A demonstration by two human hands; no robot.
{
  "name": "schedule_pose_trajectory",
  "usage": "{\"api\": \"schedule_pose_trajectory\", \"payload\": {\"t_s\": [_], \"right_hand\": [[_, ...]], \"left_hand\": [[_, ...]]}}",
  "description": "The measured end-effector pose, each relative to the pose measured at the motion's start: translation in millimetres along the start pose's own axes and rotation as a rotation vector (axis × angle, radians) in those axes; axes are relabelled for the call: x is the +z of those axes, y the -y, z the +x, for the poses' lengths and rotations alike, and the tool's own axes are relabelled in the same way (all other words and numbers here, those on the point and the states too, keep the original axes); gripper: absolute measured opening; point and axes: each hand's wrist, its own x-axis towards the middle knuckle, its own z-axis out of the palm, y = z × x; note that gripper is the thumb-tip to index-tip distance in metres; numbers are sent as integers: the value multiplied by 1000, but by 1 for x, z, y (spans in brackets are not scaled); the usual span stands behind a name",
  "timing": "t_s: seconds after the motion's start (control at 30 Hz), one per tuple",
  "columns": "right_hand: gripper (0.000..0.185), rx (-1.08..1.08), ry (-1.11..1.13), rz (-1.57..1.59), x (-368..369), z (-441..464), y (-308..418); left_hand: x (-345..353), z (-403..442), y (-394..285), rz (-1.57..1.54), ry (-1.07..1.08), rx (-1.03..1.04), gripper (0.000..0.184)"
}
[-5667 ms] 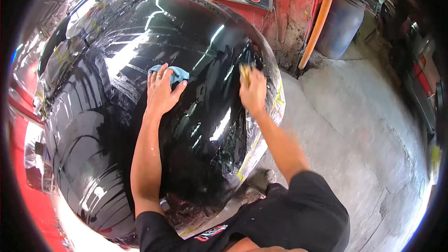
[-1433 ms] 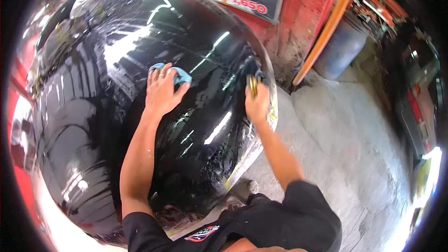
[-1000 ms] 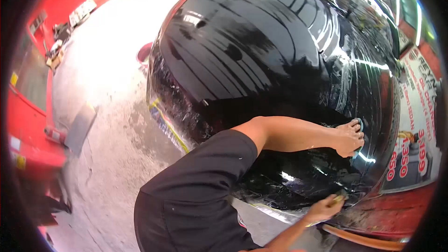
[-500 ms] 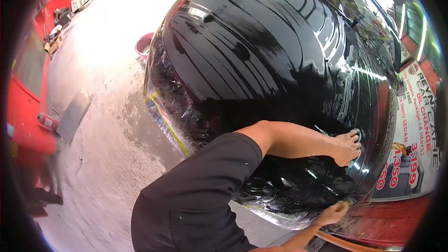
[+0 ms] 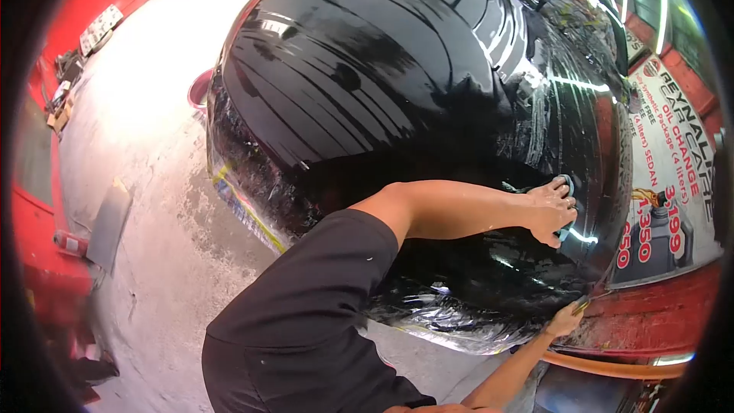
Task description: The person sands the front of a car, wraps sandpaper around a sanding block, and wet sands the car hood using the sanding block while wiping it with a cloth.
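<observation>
Under left hand (image 5: 549, 214), blue cloth (image 5: 567, 185), long axis across forearm (image 5: 466, 209)

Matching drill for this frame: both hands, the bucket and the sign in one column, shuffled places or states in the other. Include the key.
1. Left hand
2. Right hand
3. Bucket
4. Sign

A. Stands on the floor
B. Over a blue cloth on the black bodywork
C. White, with red prices
D. Grips a small yellowish pad by the bodywork's edge

Pairs: 1-B, 2-D, 3-A, 4-C
</observation>
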Motion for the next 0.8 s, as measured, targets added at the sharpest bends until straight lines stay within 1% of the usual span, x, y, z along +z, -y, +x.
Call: {"api": "schedule_pose_trajectory", "payload": {"t_s": [0.03, 0.1, 0.13, 0.17, 0.2, 0.23, 0.3, 0.37, 0.4, 0.43, 0.47, 0.5, 0.53, 0.57, 0.6, 0.63, 0.67, 0.7, 0.73, 0.77, 0.8], "right_hand": [[48, 10, -8, -5, -1, -3, -3], [45, 59, -2, 227, 4, -18, -1], [45, 63, -4, 235, 12, -41, 6], [44, -131, -177, 256, 10, -87, 25], [42, -318, -356, 264, 8, -112, 36], [42, -286, -364, 243, 9, -104, 32], [41, -146, -157, 337, 5, -52, 0], [40, -81, -130, 228, 27, 9, -42], [39, 54, -72, 211, 23, 14, -32], [39, 85, 8, 253, 6, -2, -15], [38, 116, -3, 310, -4, -30, 6], [38, -87, -134, 269, -1, -64, 9], [38, -105, -143, 249, -16, -113, 41], [39, -230, -221, 177, -17, -154, 58], [39, -223, -192, 241, -30, -172, 80], [39, -296, -224, 276, -26, -145, 64], [36, -110, -221, 304, -17, -105, 43], [32, 64, -78, 276, -15, -63, 30], [39, 45, -149, 211, -8, -36, 24], [40, 64, -147, 121, -2, -18, 21], [37, 65, -180, 105, 11, -16, 10]], "left_hand": [[8, 1, 3, 13, -32, 5, 67], [10, 1, 3, 19, -53, 3, 71], [5, 0, 5, 26, -50, 8, 71], [4, -2, 4, 33, -47, -13, 69], [4, -1, -1, 35, -41, -21, 66], [-1, 0, -3, 53, -7, -31, 65], [-3, -2, -2, 74, -46, -5, 63], [5, -2, -2, 71, -86, -2, 62], [2, -3, -2, 65, -87, -2, 62], [-3, -3, -4, 57, -59, -7, 61], [-4, -2, -4, 58, -55, -5, 60], [-3, -2, -4, 47, -57, -8, 59], [-3, -1, -3, 40, -55, -10, 59], [-6, 1, -4, 57, -29, -24, 58], [-7, 1, -6, 72, 4, -35, 57], [-5, -1, -6, 87, -29, -20, 56], [-6, 0, -6, 105, -9, -20, 56], [-8, 1, -8, 125, 9, -27, 58], [-3, 2, -5, 142, -18, 4, 59], [-7, 2, -8, 142, -2, 7, 60], [-21, 6, -17, 123, 110, -37, 60]]}}
